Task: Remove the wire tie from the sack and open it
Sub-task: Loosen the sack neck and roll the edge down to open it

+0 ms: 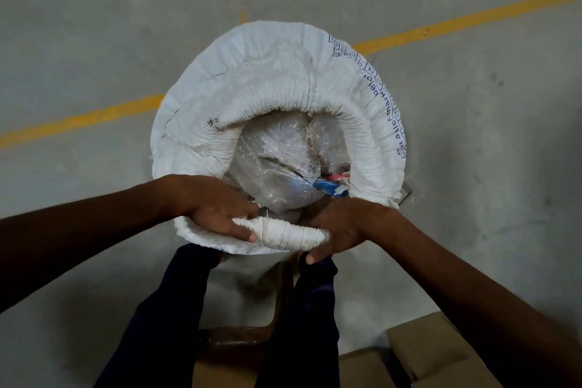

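Observation:
A white woven sack [271,72] with blue print on its right side stands on the floor, seen from above. Its mouth gapes wide and its top is rolled outward into a thick rim. Inside lie bubble-wrapped contents [277,161] with a bit of blue and red showing. My left hand [217,208] grips the near part of the rolled rim from the left. My right hand [340,227] grips the same rim from the right, thumb below. I see no wire tie.
The grey concrete floor has a yellow painted line [456,22] running behind the sack. My dark-trousered legs [176,318] stand below the sack. Brown cardboard boxes [422,353] sit at the lower right.

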`<action>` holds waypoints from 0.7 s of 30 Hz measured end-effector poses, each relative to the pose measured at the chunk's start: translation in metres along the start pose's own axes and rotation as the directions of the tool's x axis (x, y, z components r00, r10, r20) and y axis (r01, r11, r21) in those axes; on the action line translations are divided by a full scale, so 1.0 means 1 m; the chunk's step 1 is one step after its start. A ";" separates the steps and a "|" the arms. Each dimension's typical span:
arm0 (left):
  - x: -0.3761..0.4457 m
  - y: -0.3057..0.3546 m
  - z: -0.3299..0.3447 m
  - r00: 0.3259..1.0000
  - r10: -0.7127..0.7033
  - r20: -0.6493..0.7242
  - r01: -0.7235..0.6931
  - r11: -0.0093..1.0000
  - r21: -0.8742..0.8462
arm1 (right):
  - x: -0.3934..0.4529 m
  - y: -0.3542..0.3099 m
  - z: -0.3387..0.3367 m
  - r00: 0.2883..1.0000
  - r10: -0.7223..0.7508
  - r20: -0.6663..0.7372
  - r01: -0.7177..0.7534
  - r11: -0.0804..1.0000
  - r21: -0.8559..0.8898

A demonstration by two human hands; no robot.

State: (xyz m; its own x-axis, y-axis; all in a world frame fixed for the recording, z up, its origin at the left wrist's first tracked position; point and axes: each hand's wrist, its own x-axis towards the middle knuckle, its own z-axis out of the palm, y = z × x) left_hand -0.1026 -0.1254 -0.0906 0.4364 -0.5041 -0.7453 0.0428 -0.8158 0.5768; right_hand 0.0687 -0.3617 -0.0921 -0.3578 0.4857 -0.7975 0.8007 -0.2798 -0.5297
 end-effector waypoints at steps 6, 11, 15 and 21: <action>-0.011 0.018 0.001 0.993 0.002 0.121 -0.008 0.999 0.046 | -0.007 -0.017 -0.006 0.997 0.047 0.060 -0.047 0.999 0.000; -0.017 0.032 -0.002 0.980 0.018 0.197 -0.039 0.994 0.103 | -0.017 -0.030 -0.015 0.982 0.109 0.155 -0.109 0.994 -0.009; -0.015 0.033 -0.001 0.978 0.028 0.207 -0.054 0.991 0.123 | -0.017 -0.034 -0.018 0.971 0.145 0.192 -0.145 0.989 -0.014; -0.014 0.031 -0.002 0.980 0.037 0.195 -0.060 0.991 0.117 | -0.016 -0.034 -0.022 0.970 0.155 0.185 -0.151 0.988 -0.034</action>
State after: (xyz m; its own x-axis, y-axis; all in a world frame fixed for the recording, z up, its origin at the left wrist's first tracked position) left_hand -0.1059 -0.1430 -0.0612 0.2540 -0.5793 -0.7745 -0.0892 -0.8114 0.5776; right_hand 0.0576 -0.3416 -0.0547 -0.3121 0.2748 -0.9094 0.8614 -0.3219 -0.3929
